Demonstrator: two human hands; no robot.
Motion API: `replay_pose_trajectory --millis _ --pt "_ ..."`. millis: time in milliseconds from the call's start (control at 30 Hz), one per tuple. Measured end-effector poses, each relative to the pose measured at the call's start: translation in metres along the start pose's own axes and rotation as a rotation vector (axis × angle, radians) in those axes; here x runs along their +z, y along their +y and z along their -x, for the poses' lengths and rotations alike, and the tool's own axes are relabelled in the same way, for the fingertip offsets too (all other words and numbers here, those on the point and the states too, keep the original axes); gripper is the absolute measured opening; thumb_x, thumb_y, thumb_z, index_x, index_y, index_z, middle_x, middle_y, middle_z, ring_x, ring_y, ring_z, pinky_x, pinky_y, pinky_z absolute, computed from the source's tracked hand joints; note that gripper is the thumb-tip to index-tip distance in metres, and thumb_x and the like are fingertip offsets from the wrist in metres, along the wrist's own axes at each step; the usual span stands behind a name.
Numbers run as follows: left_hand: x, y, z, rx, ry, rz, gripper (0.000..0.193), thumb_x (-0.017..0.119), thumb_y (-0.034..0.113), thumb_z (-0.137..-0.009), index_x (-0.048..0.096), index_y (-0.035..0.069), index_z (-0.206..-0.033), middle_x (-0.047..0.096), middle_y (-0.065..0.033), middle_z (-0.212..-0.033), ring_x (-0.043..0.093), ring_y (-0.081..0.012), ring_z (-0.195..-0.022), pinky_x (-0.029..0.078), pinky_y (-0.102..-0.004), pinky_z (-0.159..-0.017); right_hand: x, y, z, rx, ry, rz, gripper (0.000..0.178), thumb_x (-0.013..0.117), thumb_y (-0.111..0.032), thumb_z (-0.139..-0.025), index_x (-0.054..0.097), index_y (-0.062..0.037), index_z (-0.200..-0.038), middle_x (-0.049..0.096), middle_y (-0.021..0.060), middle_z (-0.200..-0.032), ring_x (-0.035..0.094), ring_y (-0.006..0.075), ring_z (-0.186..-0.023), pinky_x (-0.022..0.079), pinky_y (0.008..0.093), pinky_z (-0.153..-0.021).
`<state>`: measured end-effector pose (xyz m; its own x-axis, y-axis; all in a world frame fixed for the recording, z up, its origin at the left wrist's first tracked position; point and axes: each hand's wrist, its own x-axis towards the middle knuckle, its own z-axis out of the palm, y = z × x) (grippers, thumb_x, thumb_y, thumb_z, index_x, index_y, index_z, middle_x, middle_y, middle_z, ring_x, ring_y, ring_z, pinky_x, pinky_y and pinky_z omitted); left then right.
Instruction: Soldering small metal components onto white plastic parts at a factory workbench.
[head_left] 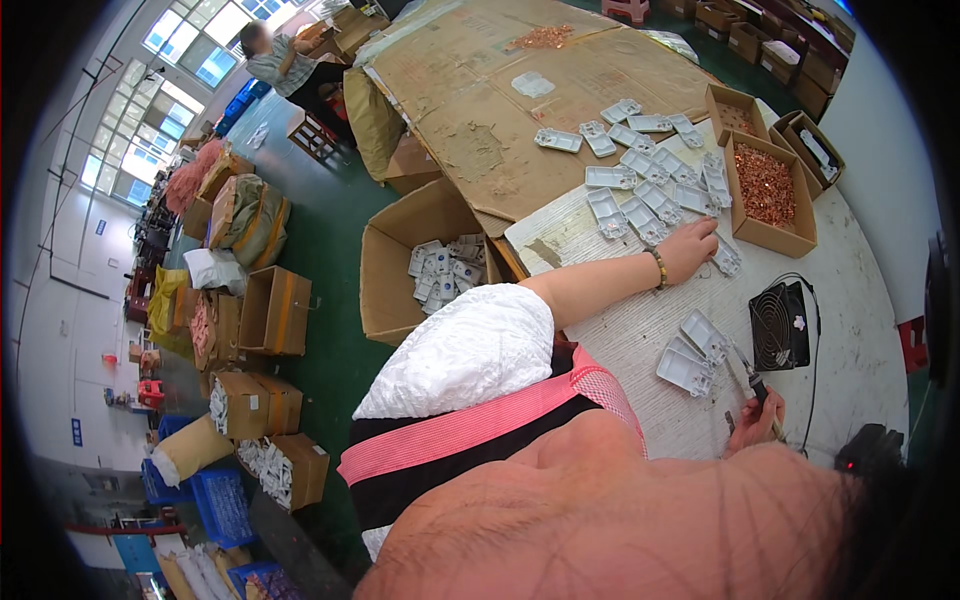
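Note:
My left hand [688,252], with a beaded bracelet on its wrist, is stretched across the table. Its curled fingers are on a white plastic housing [727,261], partly covered by the hand. Beyond it lie several similar open white housings [660,200]. My right hand [757,422] grips the dark handle of a soldering iron [759,386], its thin tip pointing away from me. Beside that tip rest two tray-like white housings [686,366]. Right of the left hand, a cardboard box [772,238] holds many small copper-coloured parts [765,187].
A black fan [780,326] with a cable stands at the right; a dark device with a red light [868,455] is nearer. Left of the table, a large carton [385,265] holds white and grey parts. Stacked cartons [275,310] line the floor. Another person [290,70] sits far off.

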<state>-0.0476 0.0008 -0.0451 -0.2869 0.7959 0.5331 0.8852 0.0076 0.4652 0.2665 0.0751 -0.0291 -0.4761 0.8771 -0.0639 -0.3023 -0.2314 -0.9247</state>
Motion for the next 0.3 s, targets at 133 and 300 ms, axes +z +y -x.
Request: replay_pose_trajectory --millis 133,300 --pt "-0.0004 0.0005 0.0002 -0.004 0.0 -0.008 0.009 0.055 0.011 -0.078 0.05 0.006 -0.084 0.042 -0.0203 -0.122 0.037 -0.0365 -0.118 0.036 -0.0401 -0.093 -0.0009 0.0017 -0.0009 -0.001 0.006 0.005 0.021 0.057 -0.023 -0.085 0.055 -0.0033 -0.09 0.054 0.001 -0.068 0.05 0.0055 -0.055 0.037 0.0155 -0.048" --pt "-0.001 0.0006 -0.0001 -0.007 -0.026 0.011 0.01 0.056 0.011 -0.077 0.05 0.006 -0.084 0.043 -0.0197 -0.122 0.037 -0.0359 -0.118 0.036 -0.0398 -0.093 -0.0026 0.0013 -0.0011 0.0 0.027 -0.013 0.022 0.058 -0.023 -0.085 0.055 -0.003 -0.092 0.054 0.0012 -0.068 0.05 0.0062 -0.055 0.038 0.0162 -0.048"
